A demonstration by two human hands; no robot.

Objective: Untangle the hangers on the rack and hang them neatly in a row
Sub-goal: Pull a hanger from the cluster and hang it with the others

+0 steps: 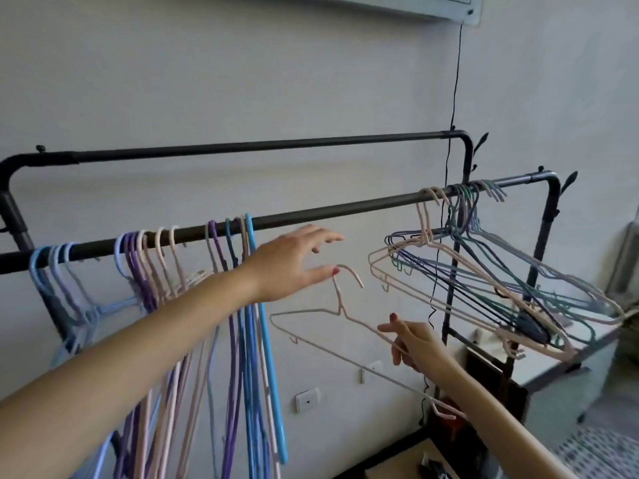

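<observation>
Below the rack's front bar point(345, 209), the right hand point(413, 344) pinches the pink hanger point(340, 311) at its four-o'clock shoulder while the left hand point(294, 264), fingers spread, reaches for the hook; light, stiff, snag-prone wire, probably best held at the neck

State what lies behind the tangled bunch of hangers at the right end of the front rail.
Behind the tangled bunch of wire hangers run a thin black hanging cord, the black metal rack's upright posts and the pale wall. The wires cover parts of the cord and posts.
</observation>
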